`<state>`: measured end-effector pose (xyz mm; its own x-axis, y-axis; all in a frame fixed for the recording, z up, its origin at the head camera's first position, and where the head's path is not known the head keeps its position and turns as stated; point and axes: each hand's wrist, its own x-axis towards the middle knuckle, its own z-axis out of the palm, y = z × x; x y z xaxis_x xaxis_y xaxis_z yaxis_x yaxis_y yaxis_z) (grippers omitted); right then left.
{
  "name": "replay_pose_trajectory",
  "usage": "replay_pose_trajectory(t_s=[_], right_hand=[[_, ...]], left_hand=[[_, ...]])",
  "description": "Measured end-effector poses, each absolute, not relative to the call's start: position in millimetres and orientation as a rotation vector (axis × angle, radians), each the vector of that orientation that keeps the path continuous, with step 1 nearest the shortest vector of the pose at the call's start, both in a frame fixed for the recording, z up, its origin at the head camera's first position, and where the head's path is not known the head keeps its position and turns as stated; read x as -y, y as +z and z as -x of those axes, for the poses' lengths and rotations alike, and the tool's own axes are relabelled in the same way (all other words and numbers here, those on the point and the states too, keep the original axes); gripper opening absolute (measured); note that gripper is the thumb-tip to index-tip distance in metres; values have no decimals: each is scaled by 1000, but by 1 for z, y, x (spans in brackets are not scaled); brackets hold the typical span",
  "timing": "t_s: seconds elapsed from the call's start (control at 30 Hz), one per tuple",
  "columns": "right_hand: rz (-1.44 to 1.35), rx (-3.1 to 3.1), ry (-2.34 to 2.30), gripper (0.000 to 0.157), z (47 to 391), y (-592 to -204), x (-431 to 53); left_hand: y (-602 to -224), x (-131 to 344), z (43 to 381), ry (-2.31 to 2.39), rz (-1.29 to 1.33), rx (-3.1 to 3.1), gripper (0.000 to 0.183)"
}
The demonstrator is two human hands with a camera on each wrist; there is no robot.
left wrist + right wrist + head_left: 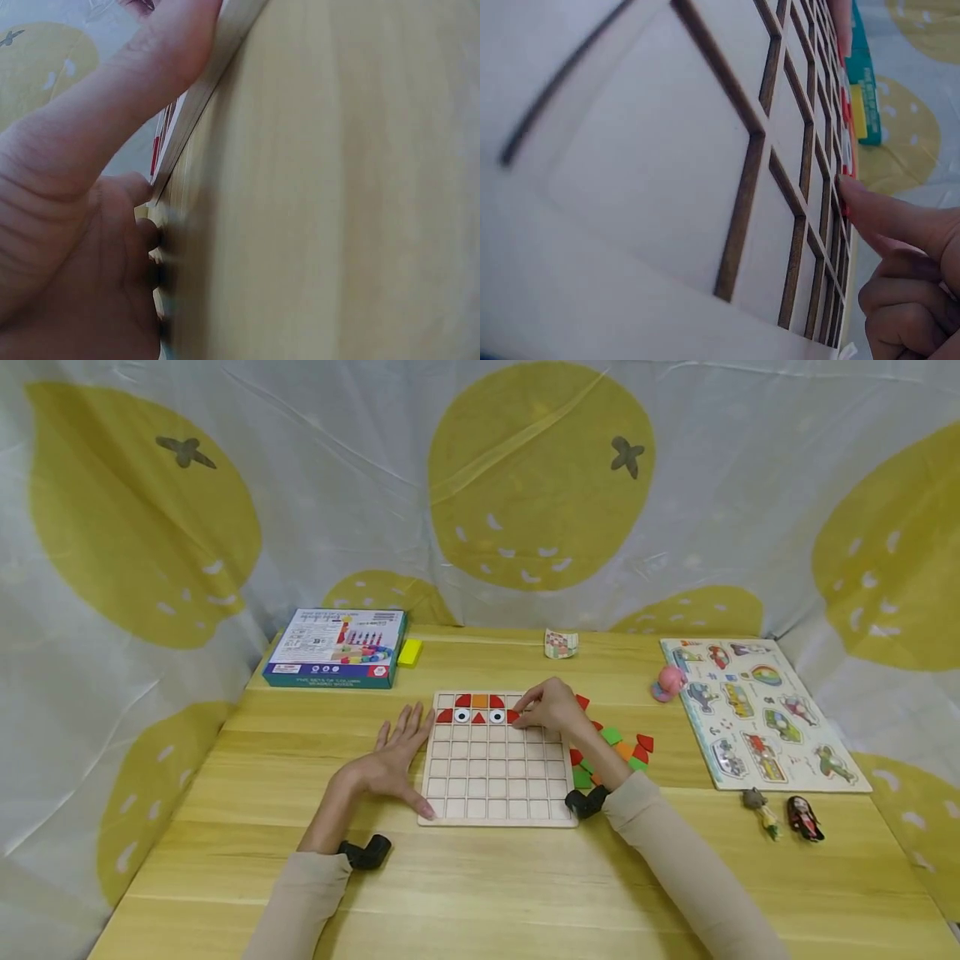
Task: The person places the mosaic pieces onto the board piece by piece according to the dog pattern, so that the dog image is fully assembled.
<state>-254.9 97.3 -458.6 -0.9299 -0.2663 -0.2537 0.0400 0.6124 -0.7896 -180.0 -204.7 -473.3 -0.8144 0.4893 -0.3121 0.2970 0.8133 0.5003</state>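
Observation:
A wooden grid board lies on the table with several flat tiles in its far rows. Among them are an orange square tile, a red triangle tile and two round-eye tiles, the left eye tile and the right eye tile. My right hand reaches over the board's far right part; its thumb and index finger pinch a red tile beside the right eye. My left hand spreads along the left edge, its thumb on the near left corner and fingertips against the side.
Loose red, green and orange tiles lie right of the board, partly behind my right forearm. Farther right are a picture puzzle board, a pink toy and two small figures. A box, yellow block and patterned card sit behind.

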Motion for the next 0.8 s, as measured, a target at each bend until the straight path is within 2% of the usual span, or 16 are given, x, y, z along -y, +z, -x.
replay_pose_trajectory(t_s=[0.2,0.53,0.8], right_hand=[[284,-2507,-1213,23,256,-452,-126],[113,-2537,-1244,27,245,-455,-209],[65,-2501,-1279,36,245,-464,-201]], left_hand=[[-473,204,180,598,-586,-2573,151],[-472,205,180,625,-595,-2562,150],[-474,204,182,622,-614,-2563,149]])
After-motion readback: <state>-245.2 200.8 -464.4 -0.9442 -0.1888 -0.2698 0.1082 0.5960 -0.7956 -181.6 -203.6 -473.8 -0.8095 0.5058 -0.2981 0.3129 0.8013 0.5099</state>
